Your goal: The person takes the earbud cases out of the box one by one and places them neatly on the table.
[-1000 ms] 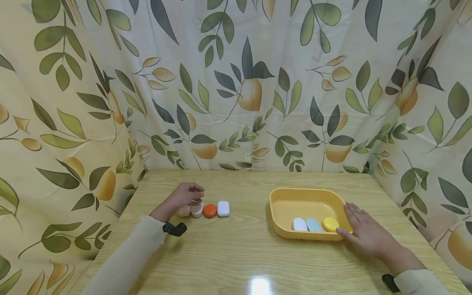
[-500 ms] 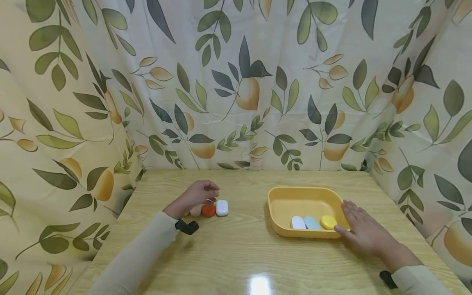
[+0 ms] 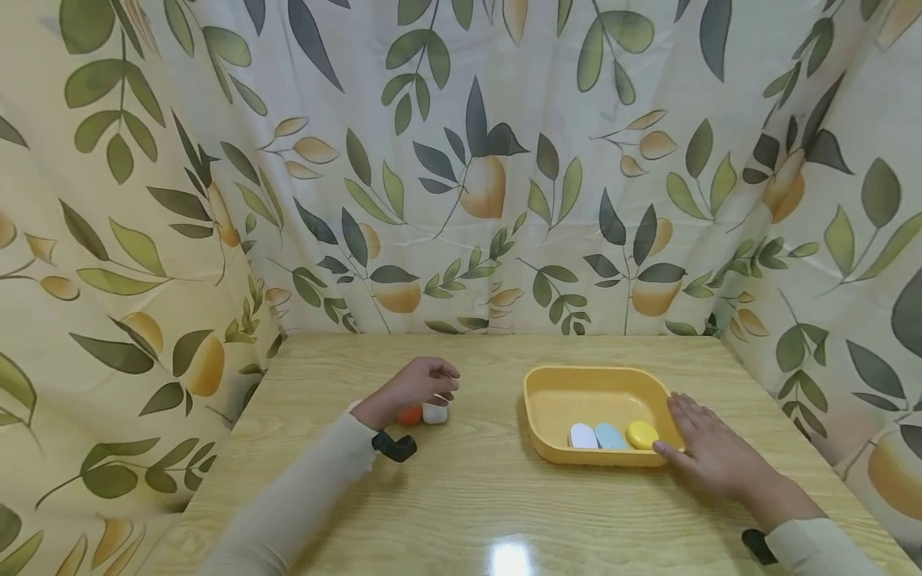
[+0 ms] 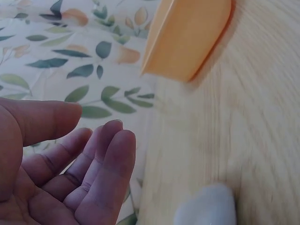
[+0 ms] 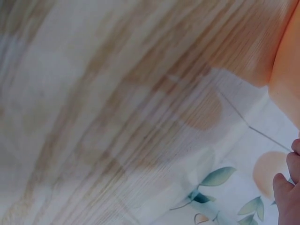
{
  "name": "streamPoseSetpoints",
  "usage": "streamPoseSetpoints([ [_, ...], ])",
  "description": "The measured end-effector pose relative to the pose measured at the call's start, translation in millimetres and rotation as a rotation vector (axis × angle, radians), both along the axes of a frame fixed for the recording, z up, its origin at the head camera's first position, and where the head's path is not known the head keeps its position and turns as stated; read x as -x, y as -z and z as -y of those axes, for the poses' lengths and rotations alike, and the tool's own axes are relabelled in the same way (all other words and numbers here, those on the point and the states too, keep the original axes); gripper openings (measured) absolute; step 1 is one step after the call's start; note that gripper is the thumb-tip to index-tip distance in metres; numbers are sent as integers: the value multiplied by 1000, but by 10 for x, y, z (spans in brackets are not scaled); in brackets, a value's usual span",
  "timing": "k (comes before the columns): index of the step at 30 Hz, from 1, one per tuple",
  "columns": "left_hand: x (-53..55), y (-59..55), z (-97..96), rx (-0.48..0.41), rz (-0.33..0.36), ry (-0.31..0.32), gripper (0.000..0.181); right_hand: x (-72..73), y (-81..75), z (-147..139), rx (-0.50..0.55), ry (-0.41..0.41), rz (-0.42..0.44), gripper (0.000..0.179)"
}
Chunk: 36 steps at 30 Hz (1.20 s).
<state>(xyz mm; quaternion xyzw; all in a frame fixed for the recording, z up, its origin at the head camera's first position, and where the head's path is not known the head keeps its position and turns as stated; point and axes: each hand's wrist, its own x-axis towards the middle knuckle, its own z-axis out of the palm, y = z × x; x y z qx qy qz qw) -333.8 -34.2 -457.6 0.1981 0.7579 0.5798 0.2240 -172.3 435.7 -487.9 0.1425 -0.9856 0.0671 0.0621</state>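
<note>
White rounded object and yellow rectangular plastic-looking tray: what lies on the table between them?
The head view shows only bare wood-grain tabletop between the white object and the tray.

Left grip [image 4: 70, 183] near white object [image 4: 208, 207]

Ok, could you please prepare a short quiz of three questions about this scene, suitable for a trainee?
1. How many pieces show inside the tray?
2. True or false: the left hand holds nothing.
3. Of those pieces, which colour is nearest the right hand? a) white b) yellow c) blue

Key: 1. Three. 2. True. 3. b.
</note>
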Motion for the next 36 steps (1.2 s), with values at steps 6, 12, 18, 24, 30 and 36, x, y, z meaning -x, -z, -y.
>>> streamPoseSetpoints([
  [6, -41, 120, -217, -36, 1, 59, 23, -16, 23, -19, -8, -17, -34, 80],
  [12, -90, 173, -399, -57, 1, 74, 21, 8, 35, -16, -5, -22, -26, 80],
  [18, -124, 158, -627, -69, -16, 105, 19, 1, -21, -31, -15, -19, -31, 80],
  [24, -132, 109, -790, -62, -27, 153, 23, 2, -13, -25, -3, -17, -41, 80],
  [30, -148, 57, -861, -45, -41, 186, 22, 1, 2, -19, 2, 0, -15, 81],
  [36, -154, 7, -933, -43, -49, 210, 24, -3, 0, -4, 2, 11, -9, 81],
])
